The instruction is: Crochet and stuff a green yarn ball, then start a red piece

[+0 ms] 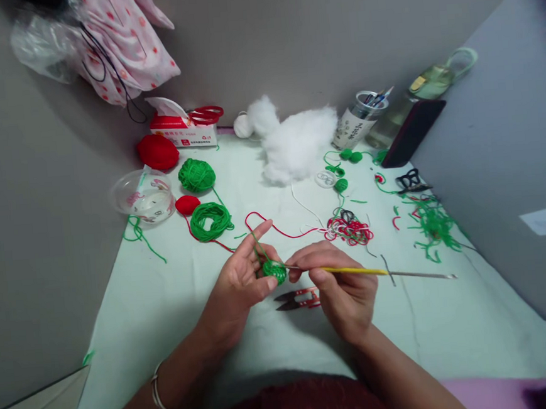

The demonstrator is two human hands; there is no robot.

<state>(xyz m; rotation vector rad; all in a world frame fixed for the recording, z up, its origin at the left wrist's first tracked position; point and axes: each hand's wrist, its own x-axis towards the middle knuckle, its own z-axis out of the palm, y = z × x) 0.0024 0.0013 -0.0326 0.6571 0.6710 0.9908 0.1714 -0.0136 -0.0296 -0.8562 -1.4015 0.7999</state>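
Between thumb and fingers, my left hand (241,282) pinches a small round green crochet piece (274,270). Green yarn runs up from it over my raised left index finger. My right hand (343,284) grips a crochet hook (354,270) with a yellow handle, its far end pointing right. The hook's metal tip meets the crochet piece at its right side; whether it sits inside a stitch I cannot tell. On the table under my right hand lie thread snips (295,300) with dark blades and an orange-red handle, partly covered by that hand.
Left of my hands sit a green yarn coil (211,221), a green yarn ball (197,174), red yarn (158,152) and a clear plastic bowl (144,199). White stuffing (299,142) lies at the back. To the right are red yarn scraps (350,230), green scraps (435,223) and a pen holder (356,122).
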